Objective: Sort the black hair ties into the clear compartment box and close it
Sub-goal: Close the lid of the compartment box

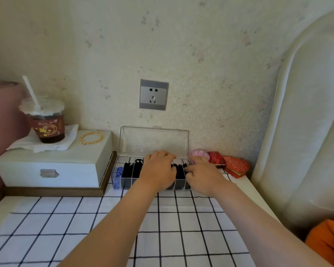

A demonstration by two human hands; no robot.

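1. head view: the clear compartment box (123, 183) sits on the checked cloth (66, 228) at the back of the counter. its lid (153, 141) stands upright against the wall.
2. black hair ties (130, 169) fill several compartments, and a blue piece (117, 177) lies in the leftmost one. every tie i can see is inside the box.
3. the left hand (158, 170) covers the middle compartments, fingers curled down toward the hinge edge. the right hand (202, 176) is at the right end, fingertips down among the ties. i cannot tell whether either pinches a tie.
4. this looks like the tucking-in step. press each loop below the divider tops so none springs up.
5. to close, lift both hands clear, tip the lid forward by its top edge and steady the box. a tie caught on the rim would likely stop it shutting.
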